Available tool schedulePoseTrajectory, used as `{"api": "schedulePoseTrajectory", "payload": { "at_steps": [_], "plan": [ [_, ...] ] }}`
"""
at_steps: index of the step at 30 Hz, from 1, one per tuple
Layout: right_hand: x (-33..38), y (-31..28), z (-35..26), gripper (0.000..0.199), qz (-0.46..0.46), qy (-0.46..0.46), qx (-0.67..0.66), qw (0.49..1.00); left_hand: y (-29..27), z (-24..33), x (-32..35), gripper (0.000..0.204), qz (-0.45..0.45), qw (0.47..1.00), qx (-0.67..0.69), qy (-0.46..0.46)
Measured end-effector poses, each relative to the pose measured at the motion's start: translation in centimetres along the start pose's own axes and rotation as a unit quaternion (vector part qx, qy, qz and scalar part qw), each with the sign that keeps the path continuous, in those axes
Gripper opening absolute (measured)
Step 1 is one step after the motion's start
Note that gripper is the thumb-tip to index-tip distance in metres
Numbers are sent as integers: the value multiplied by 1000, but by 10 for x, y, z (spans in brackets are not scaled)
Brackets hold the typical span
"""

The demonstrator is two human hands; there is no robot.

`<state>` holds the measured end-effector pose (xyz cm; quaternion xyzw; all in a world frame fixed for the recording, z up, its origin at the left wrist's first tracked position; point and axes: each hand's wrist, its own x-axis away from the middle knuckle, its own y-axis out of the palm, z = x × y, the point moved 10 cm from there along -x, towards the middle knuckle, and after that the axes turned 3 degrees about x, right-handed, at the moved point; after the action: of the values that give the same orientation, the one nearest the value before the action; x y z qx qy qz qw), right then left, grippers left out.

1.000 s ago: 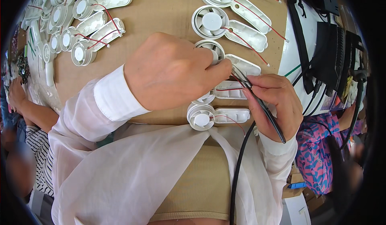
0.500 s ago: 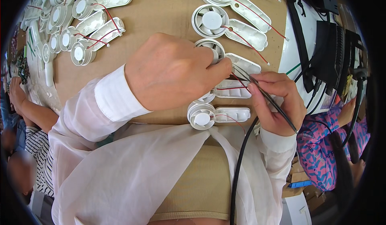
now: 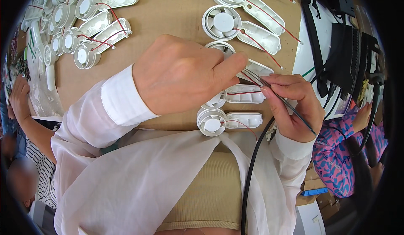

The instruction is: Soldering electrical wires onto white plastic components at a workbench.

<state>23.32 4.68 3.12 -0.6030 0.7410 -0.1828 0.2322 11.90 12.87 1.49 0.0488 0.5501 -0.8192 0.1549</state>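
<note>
Nearest to you, a black cable [image 3: 249, 176] runs up across your beige top and white sleeves toward your right hand [image 3: 294, 106]. That hand is closed in a pinch on a pair of slim dark tweezers [image 3: 277, 98], thumb and forefinger pressed against the shaft; the long end slants down past your wrist, the tips point up-left onto the work.

Just below the tips lies one white fan housing [image 3: 228, 122] on the brown cardboard worktop [image 3: 176, 12], round fan end to the left, a thin red wire trailing off its handle part. Above it sits the piece you are working on — a second white fan housing [image 3: 244, 93], open side up, with a red wire along it. Your left hand [image 3: 181, 77] covers its round end, palm down, fingers curled, the forefinger stretched out to press right where the tweezer tips meet it. Whether that hand grips the part or only pins it down, I cannot tell.

Farther up, more housings with red wires [image 3: 235, 22] lie in a loose column, and a cluster of them [image 3: 90, 27] is packed at the upper left. To the right — black straps and gear [image 3: 345, 54] on a white surface. Other people sit at the left and lower right edges.
</note>
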Motion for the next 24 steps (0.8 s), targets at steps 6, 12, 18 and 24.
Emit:
{"api": "schedulePoseTrajectory", "payload": {
  "at_steps": [6,12,18,24],
  "plan": [
    [-5,-4,8,20,37,19,-27,999,0,0,-1,34,-9,1000,5,-4],
    [-6,-5,14,20,33,42,-23,998,1,1,-1,32,-2,1000,9,-2],
    [-7,-6,16,20,21,33,-20,999,2,4,-1,28,2,1000,-2,20],
    [-3,-11,15,19,52,48,-54,996,0,7,-5,23,-8,999,-18,33]
  ]
}}
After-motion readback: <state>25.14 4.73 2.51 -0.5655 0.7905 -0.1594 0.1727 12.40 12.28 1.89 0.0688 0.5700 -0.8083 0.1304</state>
